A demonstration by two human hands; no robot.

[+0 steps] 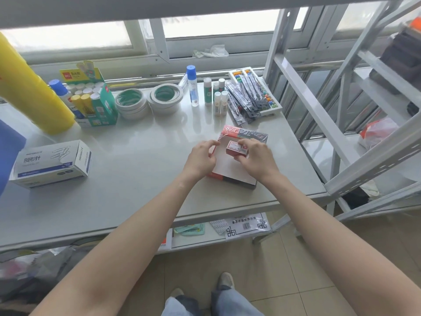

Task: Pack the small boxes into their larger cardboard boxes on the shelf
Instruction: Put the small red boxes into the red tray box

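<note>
Head view: the right hand (256, 156) grips a small red box (236, 149) over the large box (234, 172) on the bench (136, 179) — the left hand (201, 159) pinches that large box's edge.

Counted: two tape stacks (131, 103) (165, 96), four loose glue sticks (220, 100), one small red box (237, 148), one clip box (52, 164).

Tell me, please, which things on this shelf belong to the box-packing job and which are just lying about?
In use:
small red box, gripped by right hand
larger red-and-grey box, steadied by left hand

Lying about:
tape rolls
glue sticks
yellow roll
paper-clip box, possibly next
</note>
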